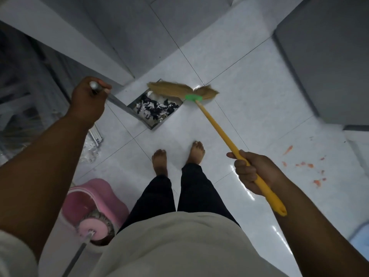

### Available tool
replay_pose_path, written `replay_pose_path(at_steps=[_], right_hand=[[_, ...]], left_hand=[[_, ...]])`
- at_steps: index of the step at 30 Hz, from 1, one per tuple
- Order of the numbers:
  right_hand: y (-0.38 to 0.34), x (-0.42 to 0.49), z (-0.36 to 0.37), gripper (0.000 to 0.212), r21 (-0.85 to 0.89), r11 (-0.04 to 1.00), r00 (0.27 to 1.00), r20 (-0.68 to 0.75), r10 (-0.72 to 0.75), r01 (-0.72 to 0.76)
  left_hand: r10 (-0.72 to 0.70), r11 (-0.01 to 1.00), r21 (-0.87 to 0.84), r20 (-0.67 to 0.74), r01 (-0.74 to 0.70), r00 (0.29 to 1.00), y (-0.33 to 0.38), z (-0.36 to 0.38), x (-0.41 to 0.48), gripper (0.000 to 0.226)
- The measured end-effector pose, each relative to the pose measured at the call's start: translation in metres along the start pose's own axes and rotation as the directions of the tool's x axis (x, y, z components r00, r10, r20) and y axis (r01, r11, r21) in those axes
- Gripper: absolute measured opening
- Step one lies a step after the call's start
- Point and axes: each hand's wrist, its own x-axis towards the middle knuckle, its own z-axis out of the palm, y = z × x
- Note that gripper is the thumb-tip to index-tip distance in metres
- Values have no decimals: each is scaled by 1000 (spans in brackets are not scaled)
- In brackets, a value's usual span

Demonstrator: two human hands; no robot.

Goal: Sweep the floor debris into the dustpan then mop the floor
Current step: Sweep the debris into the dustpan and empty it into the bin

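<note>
Our left hand (87, 100) has its fingers clamped round the top of a metal handle (117, 103), and the dustpan (153, 126) sits on the floor (249, 86) just beyond and right of those fingers, holding black and white debris (157, 108). Our right hand (253, 170) grips the yellow broom (217, 127) near its end, fingers wrapped round it, with the bristles (171, 88) well ahead of them over the dustpan's far edge. Orange stains (307, 165) lie right of the right fingers; a pink bucket (79, 198) with the mop (93, 230) stands behind the left ones.

cream top (179, 246) w/ short sleeves (14, 254), black trousers (155, 196), bare feet (159, 160).
</note>
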Motion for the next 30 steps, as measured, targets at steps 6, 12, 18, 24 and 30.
replay_pose_path(at_steps=[6,12,18,24,30], right_hand=[[-4,-7,-7,30,50,993,993,-64,-104,107],[22,23,6,28,153,978,980,-163,-116,142],[83,29,23,28,138,990,991,-136,1,18],[101,-8,14,31,154,988,999,-22,23,-19],[54,-7,37,30,60,994,996,-33,-89,90]], left_hand=[[18,1000,-4,42,-18,999,-14,-24,-4,34],[90,995,25,72,-92,993,-23,-35,-25,32],[90,994,61,65,-94,994,-31,-28,-39,34],[57,997,60,25,-58,998,-37,-36,-41,34],[21,1000,17,-1,-21,1000,-37,-45,-41,34]])
